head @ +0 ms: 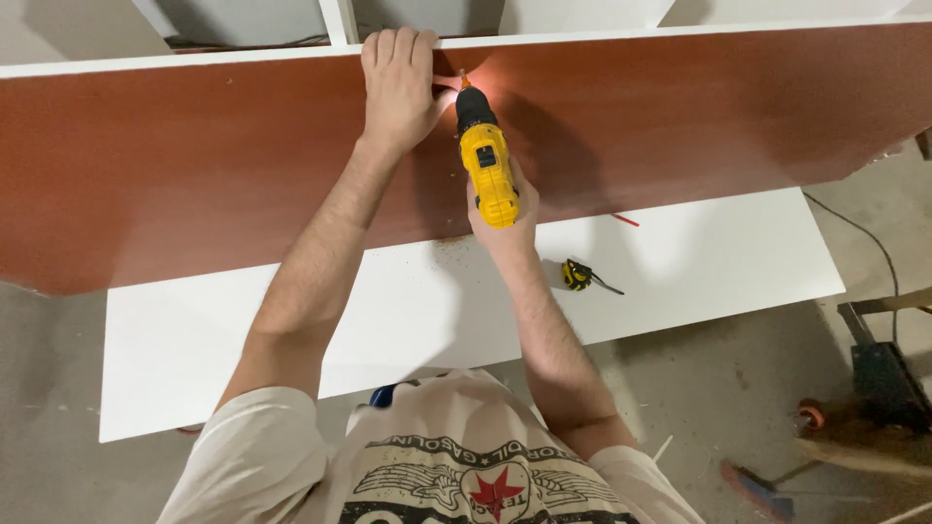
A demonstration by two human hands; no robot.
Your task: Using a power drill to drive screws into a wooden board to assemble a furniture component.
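Observation:
My right hand [505,225] grips a yellow and black cordless drill [485,165], its tip pressed against the reddish-brown wooden panel [175,175] near the top white edge, lit by the drill's light. My left hand [398,82] rests flat on the panel right beside the drill tip, fingers hooked over the white top edge, thumb next to the bit. The panel stands upright on a white board [291,330].
A yellow and black tape measure [579,276] and a thin red pencil-like stick [624,220] lie on the white board. Concrete floor surrounds it, with a cable [874,243], a dark tool [883,378] and a brush [757,490] at the right.

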